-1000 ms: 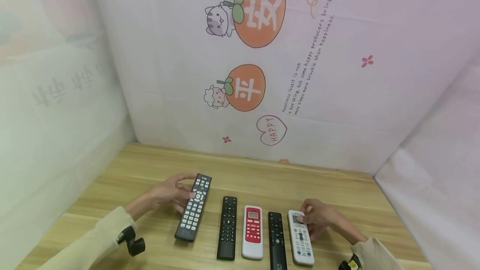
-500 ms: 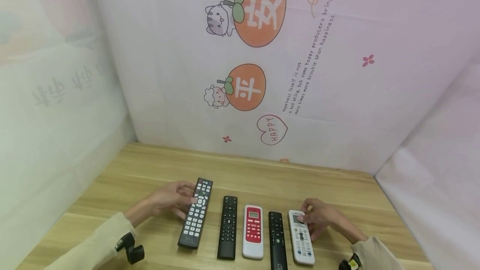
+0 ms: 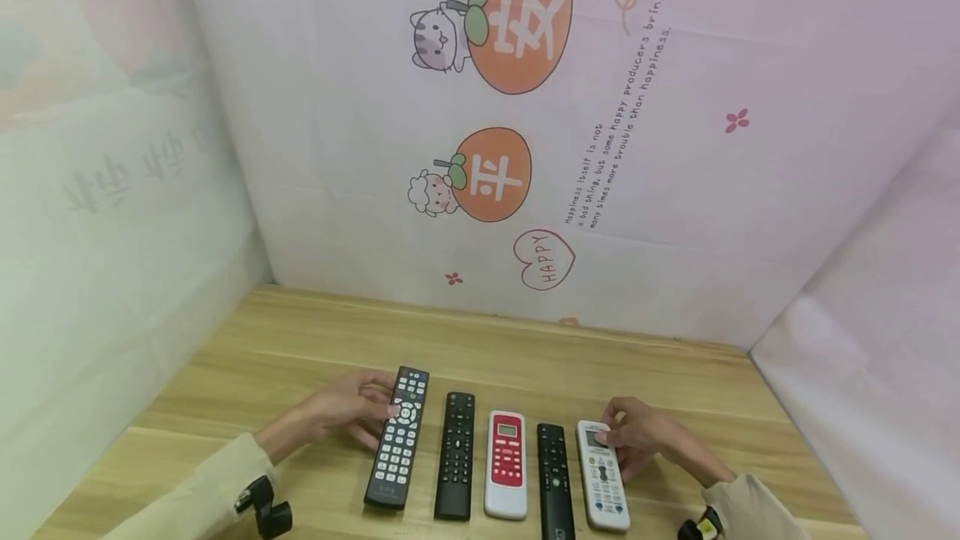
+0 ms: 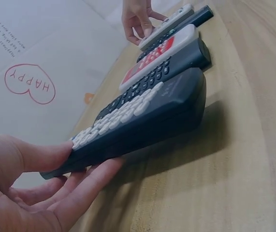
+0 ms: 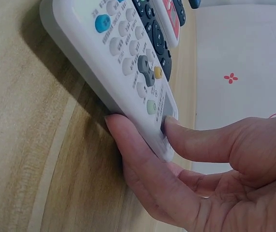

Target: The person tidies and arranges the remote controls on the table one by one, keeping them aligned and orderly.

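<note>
My left hand (image 3: 345, 408) pinches a black remote control with white buttons (image 3: 397, 440), thumb on its face and fingers beneath. In the left wrist view that remote (image 4: 142, 121) is raised off the table, with a shadow below it. At the right end of the row, my right hand (image 3: 637, 436) grips the top end of a white remote control (image 3: 603, 482). The right wrist view shows the thumb on its small screen and fingers along the edge and underneath. Between the hands lie a black remote (image 3: 454, 457), a white remote with a red face (image 3: 506, 465) and another black remote (image 3: 555, 482).
The wooden table (image 3: 315, 323) meets a white printed cloth backdrop (image 3: 360, 257) behind. Similar white cloth walls stand at the left (image 3: 112, 273) and right (image 3: 885, 357). Small black cameras sit on both wrists.
The left hand has brought the black remote with white buttons nearer to me, slightly right and lower, towards the row. The right hand and the other remotes have stayed in place.
</note>
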Action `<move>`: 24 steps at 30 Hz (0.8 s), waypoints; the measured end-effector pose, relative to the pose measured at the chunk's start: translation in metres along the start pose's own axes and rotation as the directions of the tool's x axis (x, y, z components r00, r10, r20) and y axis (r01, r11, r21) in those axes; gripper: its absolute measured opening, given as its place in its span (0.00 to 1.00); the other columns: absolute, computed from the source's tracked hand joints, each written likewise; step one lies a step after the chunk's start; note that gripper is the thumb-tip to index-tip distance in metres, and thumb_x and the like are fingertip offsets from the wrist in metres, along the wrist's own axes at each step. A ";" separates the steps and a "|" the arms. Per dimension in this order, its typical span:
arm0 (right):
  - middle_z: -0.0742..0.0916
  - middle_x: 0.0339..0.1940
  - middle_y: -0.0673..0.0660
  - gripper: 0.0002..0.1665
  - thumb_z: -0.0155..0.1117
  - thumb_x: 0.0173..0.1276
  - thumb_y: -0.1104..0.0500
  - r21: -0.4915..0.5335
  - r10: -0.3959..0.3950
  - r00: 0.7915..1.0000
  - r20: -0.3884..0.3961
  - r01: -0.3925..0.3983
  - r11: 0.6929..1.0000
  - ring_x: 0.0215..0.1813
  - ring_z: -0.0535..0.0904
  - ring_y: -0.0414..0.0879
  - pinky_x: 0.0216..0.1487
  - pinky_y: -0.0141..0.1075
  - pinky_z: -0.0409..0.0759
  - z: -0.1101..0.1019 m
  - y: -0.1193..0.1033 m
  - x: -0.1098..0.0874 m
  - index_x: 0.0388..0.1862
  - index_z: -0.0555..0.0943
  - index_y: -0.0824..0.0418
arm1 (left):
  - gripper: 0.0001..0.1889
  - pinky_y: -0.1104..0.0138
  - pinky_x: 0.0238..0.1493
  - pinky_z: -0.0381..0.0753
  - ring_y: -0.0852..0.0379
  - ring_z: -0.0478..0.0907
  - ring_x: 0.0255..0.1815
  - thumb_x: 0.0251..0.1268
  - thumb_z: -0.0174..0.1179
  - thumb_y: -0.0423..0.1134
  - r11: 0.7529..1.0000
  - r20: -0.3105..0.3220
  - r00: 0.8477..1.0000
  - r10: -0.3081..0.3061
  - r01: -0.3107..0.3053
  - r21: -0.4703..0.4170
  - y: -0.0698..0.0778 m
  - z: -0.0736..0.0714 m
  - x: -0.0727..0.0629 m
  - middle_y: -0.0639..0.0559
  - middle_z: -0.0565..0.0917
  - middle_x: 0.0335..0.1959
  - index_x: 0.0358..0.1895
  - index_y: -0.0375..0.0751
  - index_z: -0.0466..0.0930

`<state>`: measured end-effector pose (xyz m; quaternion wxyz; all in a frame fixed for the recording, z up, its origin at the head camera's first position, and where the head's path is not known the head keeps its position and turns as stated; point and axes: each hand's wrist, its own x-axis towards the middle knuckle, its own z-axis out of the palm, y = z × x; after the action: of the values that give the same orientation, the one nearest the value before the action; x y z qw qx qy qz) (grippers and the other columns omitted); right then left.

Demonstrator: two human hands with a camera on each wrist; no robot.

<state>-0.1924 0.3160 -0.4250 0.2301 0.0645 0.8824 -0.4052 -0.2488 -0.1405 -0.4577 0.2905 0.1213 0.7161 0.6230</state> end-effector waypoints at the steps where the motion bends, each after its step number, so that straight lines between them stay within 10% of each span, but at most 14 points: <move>1: 0.85 0.34 0.64 0.09 0.64 0.75 0.69 -0.003 -0.002 1.000 0.001 0.002 1.000 0.32 0.87 0.51 0.33 0.44 0.94 0.000 0.000 0.000 0.46 0.72 0.68 | 0.33 0.52 0.38 0.95 0.45 0.88 0.37 0.69 0.66 0.29 1.000 -0.004 1.000 -0.001 0.001 0.005 -0.001 0.001 0.000 0.34 0.84 0.49 0.71 0.20 0.61; 24: 0.86 0.33 0.63 0.10 0.65 0.75 0.68 -0.008 -0.019 1.000 -0.001 0.019 1.000 0.31 0.87 0.51 0.32 0.44 0.94 -0.001 0.002 -0.002 0.47 0.72 0.68 | 0.33 0.54 0.35 0.95 0.46 0.87 0.35 0.68 0.65 0.27 0.998 -0.040 0.999 0.002 0.001 0.066 -0.004 0.019 -0.001 0.33 0.83 0.46 0.70 0.15 0.61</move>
<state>-0.1908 0.3178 -0.4249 0.2261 0.0556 0.8846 -0.4040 -0.2365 -0.1261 -0.4627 0.2716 0.1185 0.7420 0.6013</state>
